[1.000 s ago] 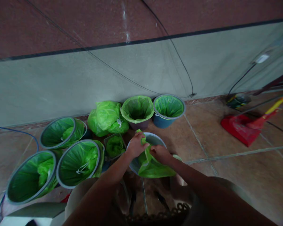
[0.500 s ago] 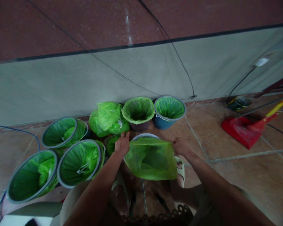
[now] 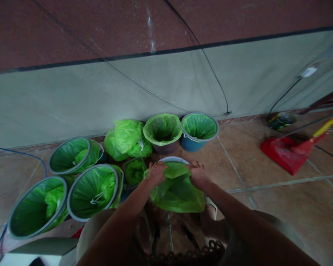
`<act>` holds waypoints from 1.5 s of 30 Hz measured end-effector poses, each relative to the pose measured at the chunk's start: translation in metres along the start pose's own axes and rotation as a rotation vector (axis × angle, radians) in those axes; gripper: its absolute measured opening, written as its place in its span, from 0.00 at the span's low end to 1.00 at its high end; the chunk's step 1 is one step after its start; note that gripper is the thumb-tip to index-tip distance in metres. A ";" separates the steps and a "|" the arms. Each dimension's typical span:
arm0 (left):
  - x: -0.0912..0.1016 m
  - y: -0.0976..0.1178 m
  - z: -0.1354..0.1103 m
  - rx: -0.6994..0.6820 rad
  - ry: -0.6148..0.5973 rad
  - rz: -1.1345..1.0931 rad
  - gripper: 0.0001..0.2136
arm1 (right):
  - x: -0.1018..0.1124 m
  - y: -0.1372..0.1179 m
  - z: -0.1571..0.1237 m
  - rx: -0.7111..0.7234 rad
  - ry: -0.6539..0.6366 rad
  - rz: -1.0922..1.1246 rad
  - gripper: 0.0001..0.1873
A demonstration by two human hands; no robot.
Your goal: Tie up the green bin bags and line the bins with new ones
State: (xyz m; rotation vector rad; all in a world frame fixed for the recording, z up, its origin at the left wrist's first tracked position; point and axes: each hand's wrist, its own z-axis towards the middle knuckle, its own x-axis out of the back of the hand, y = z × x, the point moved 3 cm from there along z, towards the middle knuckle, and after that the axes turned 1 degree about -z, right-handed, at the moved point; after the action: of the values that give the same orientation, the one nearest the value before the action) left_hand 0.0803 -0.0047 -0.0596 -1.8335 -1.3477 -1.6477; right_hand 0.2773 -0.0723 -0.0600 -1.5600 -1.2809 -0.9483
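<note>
A green plastic bag hangs with its mouth spread between my two hands. My left hand grips the bag's edge on the left side, and my right hand pinches it on the right. Both hands are at the far side of a bucket, whose pale rim shows just beyond the bag; its body is hidden. Left of my left hand stands a small square container with green plastic in it. My feet in light sandals are on either side, partly covered by the bag.
Lined buckets cluster on the left. By the wall stand knotted green bags, a purple bucket with a green liner and a blue lined bucket. A red dustpan lies right. A box sits lower left.
Both hands have moved inward, closer together, with the bag's edge over the bucket's far rim. The bag's mouth has slackened. More of the square container now shows.
</note>
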 end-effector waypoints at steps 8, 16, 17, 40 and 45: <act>-0.018 0.025 -0.001 -0.082 -0.047 -0.036 0.21 | 0.002 -0.010 0.016 -0.093 -0.011 0.150 0.17; 0.004 0.005 0.017 0.103 0.032 -0.054 0.13 | 0.015 0.008 0.019 -0.258 0.022 0.280 0.18; 0.006 0.004 0.018 0.095 0.037 -0.070 0.13 | 0.016 0.009 0.018 -0.255 0.020 0.275 0.17; 0.028 0.015 0.007 -0.106 0.059 0.046 0.14 | 0.046 -0.008 0.011 -0.045 0.034 0.152 0.18; 0.032 0.004 0.005 0.019 0.083 0.054 0.14 | 0.049 -0.002 0.010 -0.126 0.070 0.215 0.18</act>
State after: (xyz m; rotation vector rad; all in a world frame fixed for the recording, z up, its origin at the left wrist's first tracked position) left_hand 0.0831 0.0104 -0.0305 -1.7547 -1.2639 -1.6584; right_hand 0.2842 -0.0471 -0.0175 -1.7075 -0.9983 -0.9517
